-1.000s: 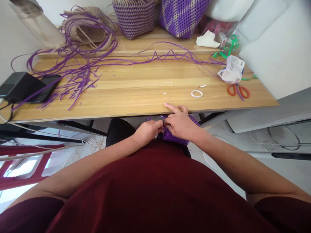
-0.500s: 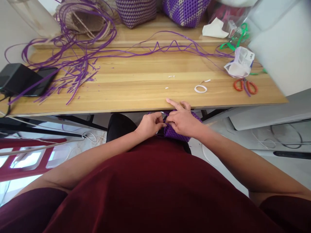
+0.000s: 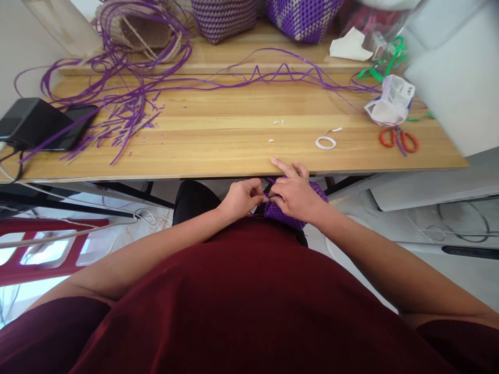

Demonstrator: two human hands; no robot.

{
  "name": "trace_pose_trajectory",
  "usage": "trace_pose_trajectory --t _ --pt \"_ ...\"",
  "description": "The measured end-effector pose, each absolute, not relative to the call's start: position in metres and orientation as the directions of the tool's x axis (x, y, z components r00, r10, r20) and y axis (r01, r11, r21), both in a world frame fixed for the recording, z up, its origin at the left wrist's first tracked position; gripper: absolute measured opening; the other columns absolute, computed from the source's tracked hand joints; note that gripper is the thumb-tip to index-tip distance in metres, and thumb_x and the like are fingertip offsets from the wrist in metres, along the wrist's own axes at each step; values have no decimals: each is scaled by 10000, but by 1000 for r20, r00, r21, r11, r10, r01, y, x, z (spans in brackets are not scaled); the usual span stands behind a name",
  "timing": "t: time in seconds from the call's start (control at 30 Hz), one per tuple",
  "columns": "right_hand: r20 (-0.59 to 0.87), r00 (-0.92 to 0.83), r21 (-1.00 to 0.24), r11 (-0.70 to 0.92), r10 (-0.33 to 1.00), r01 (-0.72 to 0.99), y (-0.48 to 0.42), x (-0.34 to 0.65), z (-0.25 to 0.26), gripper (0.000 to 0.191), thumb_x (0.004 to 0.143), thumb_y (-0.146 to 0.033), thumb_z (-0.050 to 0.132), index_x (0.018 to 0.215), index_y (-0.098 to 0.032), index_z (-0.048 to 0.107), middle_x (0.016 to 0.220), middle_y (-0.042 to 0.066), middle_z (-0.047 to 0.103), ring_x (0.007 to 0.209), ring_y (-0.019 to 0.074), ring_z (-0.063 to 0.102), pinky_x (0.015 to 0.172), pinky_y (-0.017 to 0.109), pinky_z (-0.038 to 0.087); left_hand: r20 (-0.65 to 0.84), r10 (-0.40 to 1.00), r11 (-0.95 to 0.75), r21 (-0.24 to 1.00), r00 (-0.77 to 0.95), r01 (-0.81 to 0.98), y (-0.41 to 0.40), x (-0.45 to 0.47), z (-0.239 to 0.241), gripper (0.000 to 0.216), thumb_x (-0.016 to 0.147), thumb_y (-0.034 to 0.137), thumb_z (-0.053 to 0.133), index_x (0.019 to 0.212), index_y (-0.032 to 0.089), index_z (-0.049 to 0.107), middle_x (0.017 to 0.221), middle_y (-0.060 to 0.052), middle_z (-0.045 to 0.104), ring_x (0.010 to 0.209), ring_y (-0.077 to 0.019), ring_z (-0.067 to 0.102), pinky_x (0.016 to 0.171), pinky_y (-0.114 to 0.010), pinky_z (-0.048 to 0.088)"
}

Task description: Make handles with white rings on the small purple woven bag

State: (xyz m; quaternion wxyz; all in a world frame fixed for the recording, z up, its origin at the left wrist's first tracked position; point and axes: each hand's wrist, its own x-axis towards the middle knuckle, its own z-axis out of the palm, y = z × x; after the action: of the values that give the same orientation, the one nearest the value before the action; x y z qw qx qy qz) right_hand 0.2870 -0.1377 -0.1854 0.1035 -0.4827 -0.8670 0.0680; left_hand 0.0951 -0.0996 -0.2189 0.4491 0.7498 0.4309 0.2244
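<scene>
A purple woven basket [image 3: 286,217] rests in my lap, just below the desk's front edge. My right hand [image 3: 295,195] grips its near-left rim with the thumb and bent fingers, while the index finger stretches out toward the desk edge. My left hand [image 3: 242,199] is closed in a pinch just left of the basket. A thin purple plastic strip [image 3: 267,196] shows between the two hands at the left fingertips. The right hand hides much of the basket's upper side.
On the wooden desk [image 3: 218,135] lie orange-handled scissors [image 3: 398,139], a white ring of tape [image 3: 326,143] and cut purple scraps [image 3: 117,124]. Coiled purple strips [image 3: 144,31] are at the back left, near two woven baskets [image 3: 224,18]. A black adapter [image 3: 29,122] sits at the left.
The whole view has shifted slightly. The left fingertips now show a purple strip drawn between both hands; the hands otherwise stay in nearly the same place.
</scene>
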Motion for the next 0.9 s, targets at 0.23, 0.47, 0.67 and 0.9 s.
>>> trace_pose_trajectory --t 0.23,0.47,0.67,0.9 --pt "123 -507 -225 521 853 823 -137 288 -185 150 832 -129 578 743 -196 679 812 93 725 1467 298 267 1100 590 129 38 825 -370 790 563 489 -103 94 -213 133 790 231 670 695 173 598 622 49 604 564 -83 474 580 -218 375" --pt "128 -502 -210 518 855 829 -137 286 -187 153 842 -138 579 733 -190 673 804 94 720 1469 300 258 1100 598 125 66 794 -465 706 605 534 -100 97 -209 83 772 163 619 691 182 610 672 22 659 611 -115 539 606 -240 390" --pt "144 -487 -233 508 861 829 -139 286 -188 155 821 -127 563 737 -200 671 784 81 710 1469 294 264 1105 593 128 52 772 -520 624 633 584 -97 103 -208 119 773 155 598 657 183 601 655 -2 660 602 -144 560 582 -260 376" --pt "180 -481 -267 513 858 816 -139 288 -191 193 792 -103 529 706 -215 660 740 62 702 1466 273 277 1106 572 124 105 741 -576 607 663 548 -98 103 -213 120 804 86 582 841 179 648 770 -13 690 711 -156 625 664 -250 462"
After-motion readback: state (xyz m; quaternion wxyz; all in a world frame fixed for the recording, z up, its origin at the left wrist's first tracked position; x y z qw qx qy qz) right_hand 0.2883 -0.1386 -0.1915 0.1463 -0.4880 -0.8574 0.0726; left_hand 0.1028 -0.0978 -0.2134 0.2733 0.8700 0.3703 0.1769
